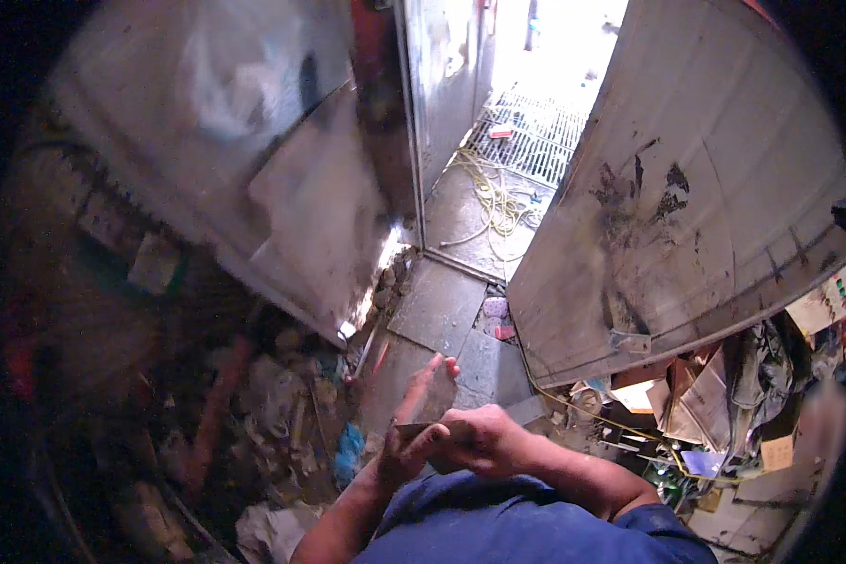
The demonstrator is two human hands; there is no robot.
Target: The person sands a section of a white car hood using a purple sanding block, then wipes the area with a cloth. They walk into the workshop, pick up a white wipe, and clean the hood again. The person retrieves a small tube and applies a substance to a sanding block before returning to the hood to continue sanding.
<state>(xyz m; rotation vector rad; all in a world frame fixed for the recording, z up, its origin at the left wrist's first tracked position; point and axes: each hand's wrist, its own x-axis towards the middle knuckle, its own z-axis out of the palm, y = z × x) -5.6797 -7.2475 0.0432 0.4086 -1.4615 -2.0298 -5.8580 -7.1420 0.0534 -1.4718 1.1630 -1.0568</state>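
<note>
My two hands meet in front of my blue shirt point(517, 526). My left hand point(411, 449) has its fingers stretched forward, somewhat blurred, and its thumb lies over a thin, dark flat piece point(412, 430). Beside it, my right hand point(491, 437) is closed, its fingers bent against the same spot. What the flat piece is, and how much of it sits inside the right hand, I cannot make out. Below both hands are dusty grey floor slabs point(434, 301).
A doorway ahead leads to a bright metal grating point(533, 132) with a tangled yellow hose or rope point(498, 202). A large stained pale panel point(686, 216) leans at the right, above cardboard pieces point(700, 404) and litter. Another pale panel point(320, 207) stands left, beside dark rubble point(273, 404) and a blue scrap point(349, 451).
</note>
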